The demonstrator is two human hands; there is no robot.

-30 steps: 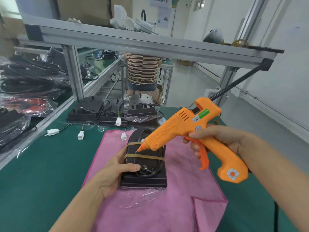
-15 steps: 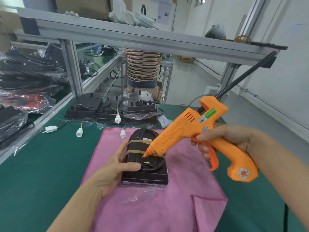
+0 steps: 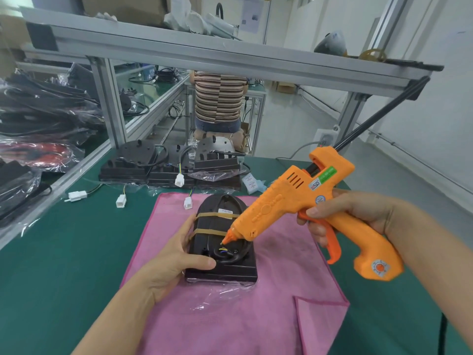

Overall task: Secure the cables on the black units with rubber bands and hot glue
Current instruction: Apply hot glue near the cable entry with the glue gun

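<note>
The black unit (image 3: 222, 249) lay at the centre of the frame on a pink cloth (image 3: 256, 316), its long axis running from the lower edge of the picture toward the upper, rounded end farthest from the viewer. Two rubber bands (image 3: 210, 216) crossed its upper half side to side. Near its lower end a short black cable (image 3: 231, 258) with coloured wires curled out of the housing.

The nozzle of the one orange glue gun (image 3: 307, 206) pointed down and to the left, its tip just above or touching the spot where the wires emerged; contact could not be told. The right hand (image 3: 340, 213) gripped the gun's handle from the right of the frame, fingers curled around the trigger, so the target lay down-left of that hand along the gun's barrel. The left hand (image 3: 176, 254) was nearer the unit: it held the left edge, thumb laid across the lower face just beside the cable, fingers against the side.

The likely next step was a bead of glue on the wire exit, needing the thumb kept off the tip.

Three more black units (image 3: 169, 170) sat in a row above the cloth, and four white connectors (image 3: 121, 201) lay on the green table (image 3: 64, 252).
</note>
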